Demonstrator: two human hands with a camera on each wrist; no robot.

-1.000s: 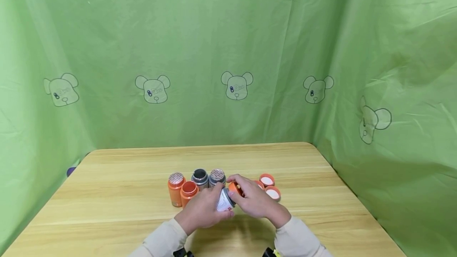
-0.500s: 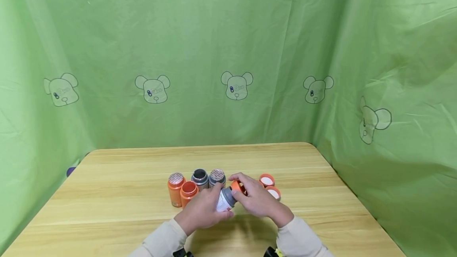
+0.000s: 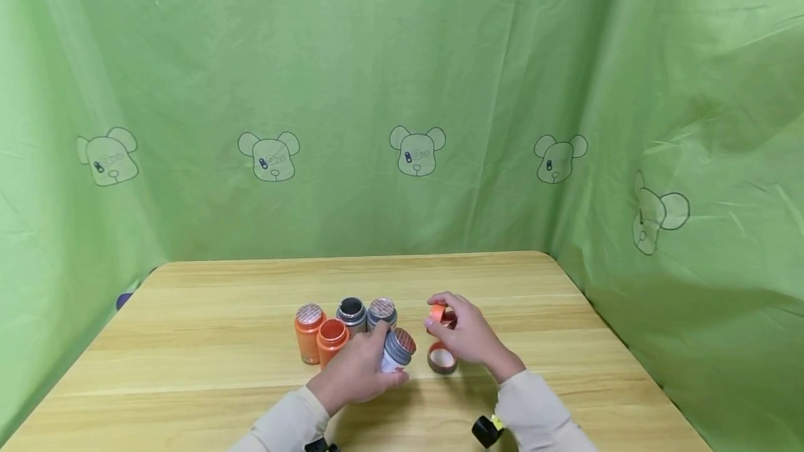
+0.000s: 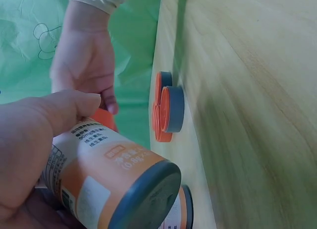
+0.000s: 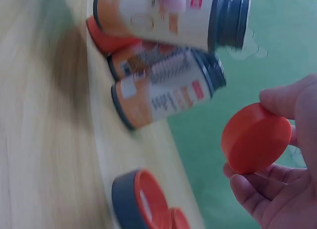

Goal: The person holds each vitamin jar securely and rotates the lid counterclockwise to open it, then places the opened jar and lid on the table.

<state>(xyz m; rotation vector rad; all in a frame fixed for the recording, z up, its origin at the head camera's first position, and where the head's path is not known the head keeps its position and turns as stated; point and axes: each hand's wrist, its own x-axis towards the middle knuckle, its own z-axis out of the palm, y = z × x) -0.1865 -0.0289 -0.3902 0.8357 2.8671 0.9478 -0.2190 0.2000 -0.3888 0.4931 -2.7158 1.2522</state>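
My left hand (image 3: 356,367) grips a grey bottle (image 3: 396,354) with a white and orange label, tilted to the right. Foil covers its uncapped mouth (image 3: 404,341). To the right of it, my right hand (image 3: 467,332) pinches an orange lid (image 5: 255,137) between thumb and fingers, above the table. Below that hand, several loose lids, orange inside with grey outer walls, lie grouped on the table; the nearest lid (image 3: 442,358) faces up. The left wrist view shows the held bottle's dark base (image 4: 148,199) and the lid cluster (image 4: 173,110) beyond it.
Beside my left hand stand two orange bottles, one foil-sealed bottle (image 3: 309,330) and one open bottle (image 3: 333,337). Behind are two grey bottles, an open one (image 3: 352,312) and a foil-topped one (image 3: 382,311). A green curtain (image 3: 339,215) borders the wooden table (image 3: 220,340).
The orange lid has come off the grey bottle, and my right hand has carried it to the right, over the other lids. The bottle's foil seal now shows. My left hand has barely moved.
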